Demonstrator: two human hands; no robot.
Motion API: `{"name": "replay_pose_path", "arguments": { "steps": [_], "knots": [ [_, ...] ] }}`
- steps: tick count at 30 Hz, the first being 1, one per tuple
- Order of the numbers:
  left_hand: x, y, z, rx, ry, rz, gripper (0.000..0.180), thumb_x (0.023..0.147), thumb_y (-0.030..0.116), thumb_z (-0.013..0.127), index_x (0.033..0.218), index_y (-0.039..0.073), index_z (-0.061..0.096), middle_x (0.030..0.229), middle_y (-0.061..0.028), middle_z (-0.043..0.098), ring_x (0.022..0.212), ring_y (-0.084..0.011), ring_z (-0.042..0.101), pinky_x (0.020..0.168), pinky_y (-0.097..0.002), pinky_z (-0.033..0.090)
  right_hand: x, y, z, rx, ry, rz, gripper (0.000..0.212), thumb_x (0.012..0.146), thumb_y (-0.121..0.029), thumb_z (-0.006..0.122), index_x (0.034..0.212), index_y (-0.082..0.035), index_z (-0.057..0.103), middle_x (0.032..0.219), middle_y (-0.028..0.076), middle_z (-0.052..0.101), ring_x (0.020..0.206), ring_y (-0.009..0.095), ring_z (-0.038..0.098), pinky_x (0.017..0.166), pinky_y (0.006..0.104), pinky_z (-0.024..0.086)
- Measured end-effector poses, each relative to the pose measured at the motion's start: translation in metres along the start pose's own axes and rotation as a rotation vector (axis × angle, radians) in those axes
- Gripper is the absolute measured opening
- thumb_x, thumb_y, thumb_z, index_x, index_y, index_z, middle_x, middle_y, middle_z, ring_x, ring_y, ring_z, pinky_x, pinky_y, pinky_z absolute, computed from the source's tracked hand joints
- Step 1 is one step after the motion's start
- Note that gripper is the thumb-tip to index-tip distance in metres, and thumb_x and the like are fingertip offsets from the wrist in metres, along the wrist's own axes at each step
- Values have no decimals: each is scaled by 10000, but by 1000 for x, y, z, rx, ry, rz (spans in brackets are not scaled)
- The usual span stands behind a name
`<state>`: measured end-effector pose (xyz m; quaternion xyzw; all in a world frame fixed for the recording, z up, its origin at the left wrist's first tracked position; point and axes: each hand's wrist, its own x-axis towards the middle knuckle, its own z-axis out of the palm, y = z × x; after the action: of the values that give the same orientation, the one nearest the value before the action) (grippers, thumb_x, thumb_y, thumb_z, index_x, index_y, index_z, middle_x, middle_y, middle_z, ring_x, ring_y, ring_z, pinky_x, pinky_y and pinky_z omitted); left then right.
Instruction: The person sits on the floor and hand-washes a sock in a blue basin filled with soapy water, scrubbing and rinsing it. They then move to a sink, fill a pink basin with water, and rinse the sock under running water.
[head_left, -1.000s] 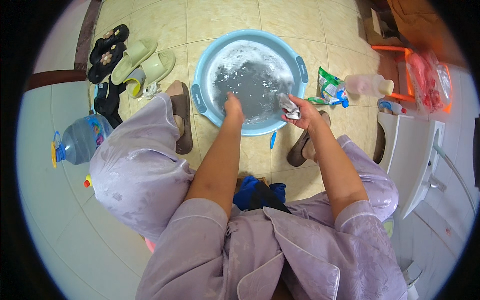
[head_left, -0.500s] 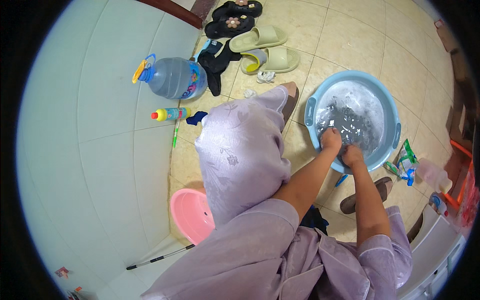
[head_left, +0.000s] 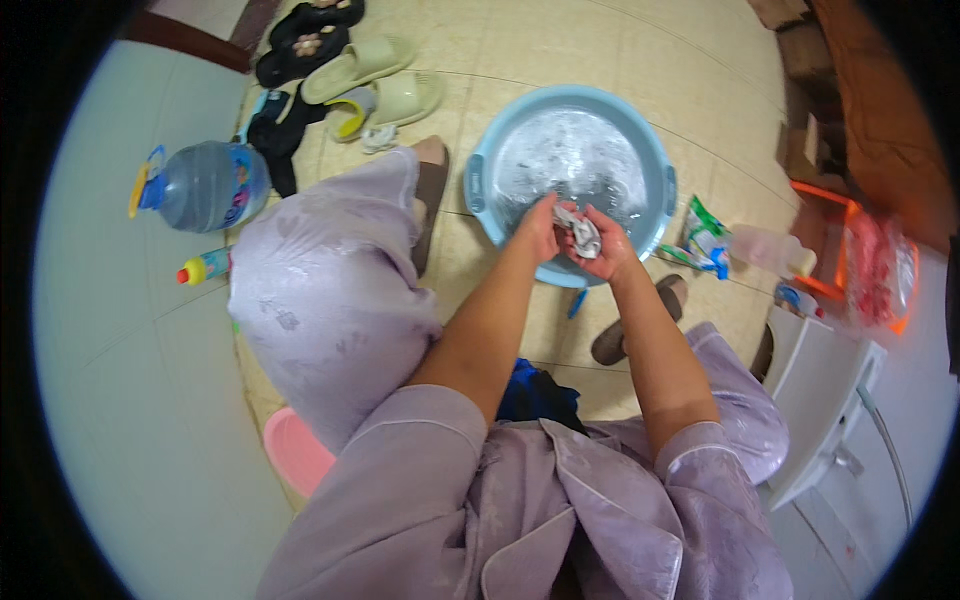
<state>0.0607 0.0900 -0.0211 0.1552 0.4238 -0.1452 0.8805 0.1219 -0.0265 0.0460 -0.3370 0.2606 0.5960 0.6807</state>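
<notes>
A light blue basin of sudsy greyish water stands on the tiled floor in front of me. Over its near side, a small wet whitish cloth is bunched up between my two hands. My left hand has its fingers closed on one end of the cloth. The rest of it lies across the palm of my right hand, whose fingers curl around it. What kind of cloth it is, I cannot tell.
To the right lie a green-and-white packet and a clear pinkish bottle. Pale green slippers and a big water bottle are at the left. A pink basin is beside my knee; dark blue fabric lies below my arms.
My hands have come up out of the sudsy water, and the whitish cloth now shows between them. The whole view has shifted, so the basin appears farther left and higher.
</notes>
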Motion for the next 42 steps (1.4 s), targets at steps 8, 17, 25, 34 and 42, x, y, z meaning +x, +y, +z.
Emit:
{"name": "replay_pose_path", "arguments": {
  "steps": [8, 17, 25, 34, 42],
  "knots": [
    [-46, -15, 65, -410, -387, -54, 303, 891, 269, 434, 1068, 46, 536, 1056, -112, 576, 992, -266, 541, 942, -433, 394, 0, 16, 0, -448, 562, -659, 394, 933, -365, 372, 1131, -49, 496, 1044, 121, 571, 893, 235, 576, 828, 345, 450],
    [-28, 9, 50, -377, -508, -212, 229, 789, 8, 571, 1014, -14, 537, 795, -75, 538, 696, -181, 512, 504, -235, 403, -89, -27, -15, -872, 552, -732, 578, 923, -400, 396, 1380, -68, 275, 1266, 152, 464, 851, 208, 610, 719, 288, 452],
    [-54, 10, 86, -30, 15, -108, 219, 846, 186, 455, 633, 171, 407, 528, 32, 411, 403, -116, 352, 327, -227, 201, -82, 3, -21, -640, 578, -645, 460, 919, -372, 426, 1242, -43, 430, 1038, 98, 565, 743, 175, 607, 629, 281, 445],
    [-54, 5, 84, -114, -155, -30, 122, 828, 223, 468, 784, 113, 499, 704, -62, 530, 613, -213, 507, 540, -329, 417, -87, 11, 22, -1129, 374, -867, 463, 763, -143, 596, 1185, 15, 490, 917, 109, 605, 810, 186, 589, 720, 297, 475],
    [-107, 18, 120, -72, -511, -76, 310, 877, 134, 417, 1155, 8, 471, 1194, -193, 495, 1086, -378, 485, 950, -547, 368, -121, -33, 10, -817, 461, -989, 250, 759, -174, 592, 944, -14, 642, 860, 64, 621, 802, 207, 578, 710, 318, 455]
  ]
}}
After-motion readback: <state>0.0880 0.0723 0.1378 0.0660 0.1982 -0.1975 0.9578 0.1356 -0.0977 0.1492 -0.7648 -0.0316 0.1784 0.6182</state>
